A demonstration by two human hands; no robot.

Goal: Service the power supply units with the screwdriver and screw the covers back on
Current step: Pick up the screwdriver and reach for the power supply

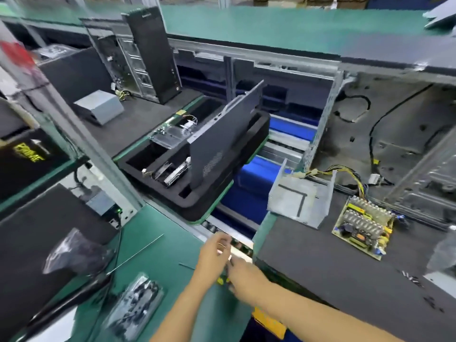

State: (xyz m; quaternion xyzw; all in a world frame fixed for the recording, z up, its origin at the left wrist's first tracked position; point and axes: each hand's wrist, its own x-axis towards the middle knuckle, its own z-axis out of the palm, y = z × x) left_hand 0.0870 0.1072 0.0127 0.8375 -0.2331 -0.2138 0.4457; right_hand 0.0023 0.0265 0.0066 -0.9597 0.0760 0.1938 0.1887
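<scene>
Head view is showing both hands meeting over the green bench edge, the right hand (243,274) curling round the screwdriver (225,277), the left hand (214,250) seemingly pinching something tiny, while the bare, fragile board (362,224), best lifted by its edges, and the light, stiff metal cover (299,202) are lying on the right mat.

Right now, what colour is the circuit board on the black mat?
Yellow-green, with grey metal fins on top: the circuit board, seen in the head view.
</scene>
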